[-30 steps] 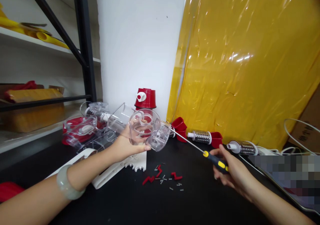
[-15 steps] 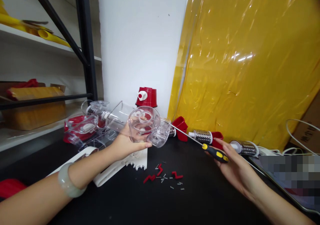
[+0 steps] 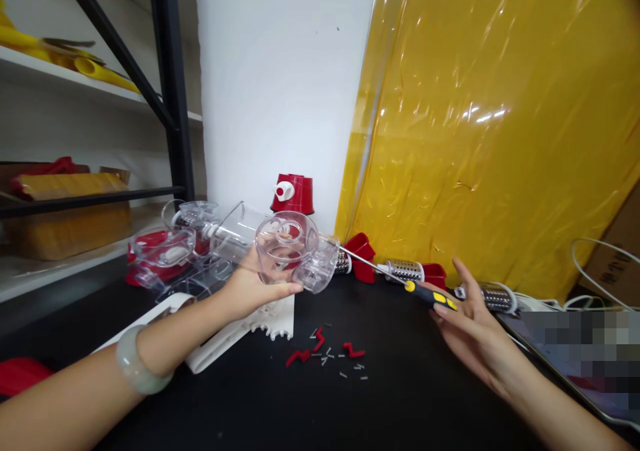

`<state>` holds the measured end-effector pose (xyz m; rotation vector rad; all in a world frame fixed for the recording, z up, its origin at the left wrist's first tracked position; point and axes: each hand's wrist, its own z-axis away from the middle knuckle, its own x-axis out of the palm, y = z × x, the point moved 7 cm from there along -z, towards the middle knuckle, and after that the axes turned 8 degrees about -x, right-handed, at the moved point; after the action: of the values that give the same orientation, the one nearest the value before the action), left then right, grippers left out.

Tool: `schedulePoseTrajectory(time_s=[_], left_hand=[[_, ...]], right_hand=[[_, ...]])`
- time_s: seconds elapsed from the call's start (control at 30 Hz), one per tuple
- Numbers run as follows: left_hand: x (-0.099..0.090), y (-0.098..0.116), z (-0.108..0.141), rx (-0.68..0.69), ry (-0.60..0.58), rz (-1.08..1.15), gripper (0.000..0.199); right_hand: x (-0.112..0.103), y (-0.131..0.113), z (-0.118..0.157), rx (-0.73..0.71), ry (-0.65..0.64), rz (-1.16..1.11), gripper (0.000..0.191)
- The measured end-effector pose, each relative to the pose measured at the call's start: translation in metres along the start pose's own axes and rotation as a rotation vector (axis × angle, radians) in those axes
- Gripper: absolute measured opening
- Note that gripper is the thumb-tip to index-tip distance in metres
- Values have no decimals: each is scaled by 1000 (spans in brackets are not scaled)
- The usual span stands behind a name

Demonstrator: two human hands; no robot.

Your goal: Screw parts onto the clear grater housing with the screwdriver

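Observation:
My left hand [image 3: 265,277] grips a clear plastic grater housing [image 3: 320,264], tilted above the table with its round opening facing me. In my right hand [image 3: 470,331] lies the black-and-yellow handle of a screwdriver [image 3: 431,296]; the thumb rests along it while the other fingers are partly spread. The screwdriver's long shaft runs left to the housing's right end, where its tip is hidden. Below the housing, red bent clips [image 3: 354,351] and several small screws [image 3: 327,355] lie scattered on the black table [image 3: 280,411]. A white plastic part [image 3: 215,344] sits under my left forearm.
A red grater base [image 3: 294,194] stands at the back wall. Drum graters [image 3: 405,270] and red pieces [image 3: 361,256] line the back right. More clear housings [image 3: 165,247] crowd the left. A tablet-like device [image 3: 575,371] and white cables [image 3: 550,304] are at right.
My right hand's fingers have opened and shifted around the screwdriver handle, which has tilted slightly. The left hand and the housing have barely moved.

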<state>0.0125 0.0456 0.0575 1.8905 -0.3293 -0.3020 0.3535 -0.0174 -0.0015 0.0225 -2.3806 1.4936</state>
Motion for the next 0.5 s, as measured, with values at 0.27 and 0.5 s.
schedulePoseTrajectory(time_s=[0.27, 0.5], left_hand=[[2, 0, 0, -6, 4, 10, 77], [-3, 0, -1, 27, 27, 22, 72]], right_hand=[[5, 13, 6, 174, -38, 136, 35], [0, -4, 0, -36, 2, -83, 82]])
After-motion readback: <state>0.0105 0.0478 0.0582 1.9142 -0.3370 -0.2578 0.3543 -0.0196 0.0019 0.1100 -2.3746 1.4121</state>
